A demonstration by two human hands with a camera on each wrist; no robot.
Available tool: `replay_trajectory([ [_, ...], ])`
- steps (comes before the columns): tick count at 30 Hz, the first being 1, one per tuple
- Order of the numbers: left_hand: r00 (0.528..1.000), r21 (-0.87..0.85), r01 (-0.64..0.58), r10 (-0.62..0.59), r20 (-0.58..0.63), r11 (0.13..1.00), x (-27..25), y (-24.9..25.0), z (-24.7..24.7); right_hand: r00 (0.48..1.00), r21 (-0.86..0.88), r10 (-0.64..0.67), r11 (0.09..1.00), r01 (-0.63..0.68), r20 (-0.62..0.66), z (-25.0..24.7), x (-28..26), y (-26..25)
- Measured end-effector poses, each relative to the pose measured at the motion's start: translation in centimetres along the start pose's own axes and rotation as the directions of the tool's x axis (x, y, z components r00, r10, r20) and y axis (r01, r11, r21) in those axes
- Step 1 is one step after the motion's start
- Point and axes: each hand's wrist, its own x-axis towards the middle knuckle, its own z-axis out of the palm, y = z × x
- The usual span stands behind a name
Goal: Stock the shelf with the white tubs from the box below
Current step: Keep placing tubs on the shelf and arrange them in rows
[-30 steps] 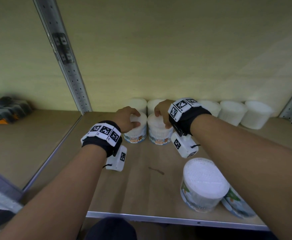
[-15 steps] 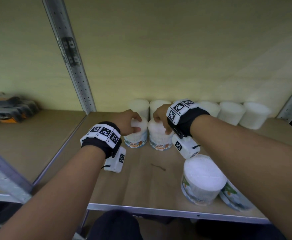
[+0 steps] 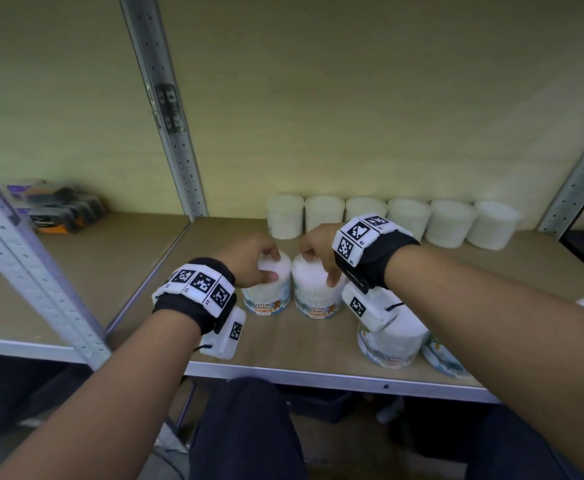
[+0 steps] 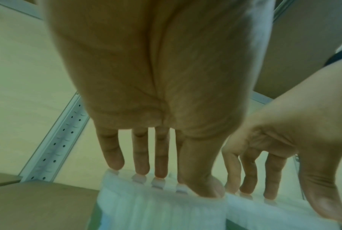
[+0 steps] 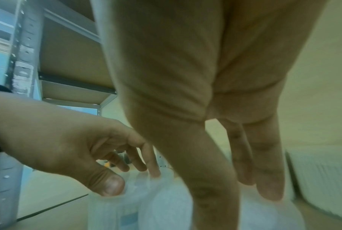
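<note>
Placing step: left hand (image 3: 249,259) gripping left tub (image 3: 267,289) by its top, right hand (image 3: 320,251) gripping right tub (image 3: 316,289). Next, probably: release, then reach toward six o'clock for the box.

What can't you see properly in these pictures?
- Box below: not visible; the shelf and the person's legs hide that area in the head view.
- Front right tub: mostly behind the right forearm, head view.
- Dark packets on the neighbouring shelf: too blurred to read.
</note>
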Motion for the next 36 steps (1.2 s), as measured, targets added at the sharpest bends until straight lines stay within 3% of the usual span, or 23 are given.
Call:
replay_trajectory([
  [16, 1.0, 0.012, -0.017, 0.017, 0.026, 1.0, -6.2, 1.3, 1.3, 0.993, 0.087, -0.086, 0.992, 0.093, -0.078, 3.3, -6.5, -1.1],
  [31, 0.999, 0.011, -0.021, 0.021, 0.04, 1.0, -6.8, 2.1, 1.2, 0.992, 0.183, -0.082, 0.978, 0.099, -0.095, 4.4, -7.5, 0.1],
  [36, 0.997, -0.036, 0.041, -0.038, 0.061, 0.999, -5.9, 2.9, -0.3, 0.977, 0.315, -0.029, 0.944, 0.096, -0.21, 4.6, -7.5, 1.5],
])
